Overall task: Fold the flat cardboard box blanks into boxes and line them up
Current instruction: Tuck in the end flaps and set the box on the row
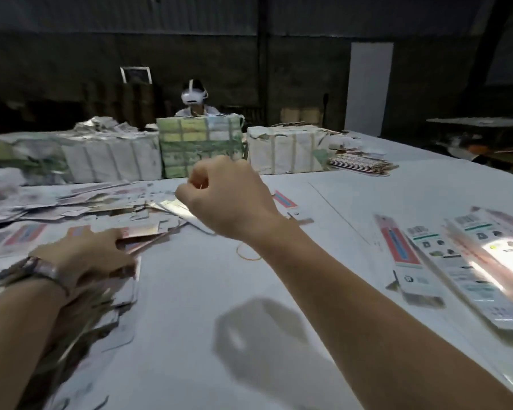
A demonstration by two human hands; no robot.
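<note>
Left hand (83,255) presses flat blanks (137,232); right hand (228,199) curled, empty, above pile.

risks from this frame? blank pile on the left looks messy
1. The loose blanks pile is fanned and overlapping; the left hand resting on it may drag several blanks along rather than one.
2. The right hand, fingers curled, hovers over the pile; reaching in could knock blanks toward the rubber band on the table.
3. The folded boxes at right lie angled and overlapping, so the line-up may drift.
</note>
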